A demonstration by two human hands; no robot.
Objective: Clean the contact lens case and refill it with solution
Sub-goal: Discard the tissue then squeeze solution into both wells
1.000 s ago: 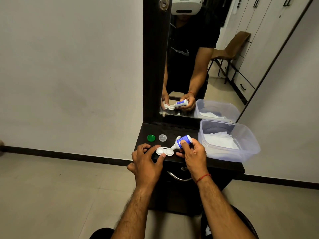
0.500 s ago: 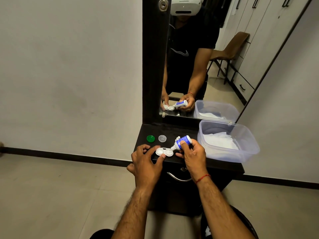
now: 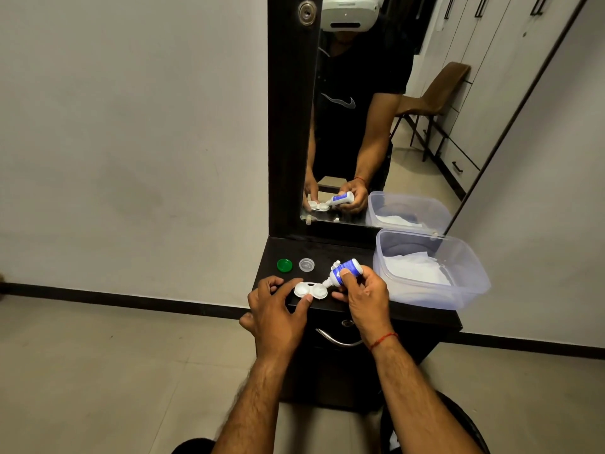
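A white two-well contact lens case (image 3: 310, 290) lies uncapped on the black cabinet top (image 3: 327, 253). My left hand (image 3: 275, 309) steadies it, thumb at its front edge and fingers at its left end. My right hand (image 3: 361, 294) holds a small blue-and-white solution bottle (image 3: 343, 272) tilted down to the left, its white nozzle over the case's right well. Behind the case lie a green cap (image 3: 284, 265) and a clear cap (image 3: 306, 265).
A clear plastic tub (image 3: 471, 283) with white tissue inside stands on the right of the cabinet top. A mirror (image 3: 376, 126) rises behind it, reflecting me. A metal drawer handle (image 3: 337, 339) sits below the top's front edge. Tiled floor lies to the left.
Both hands, the case and the bottle stay almost still; the bottle remains tipped over the right well.
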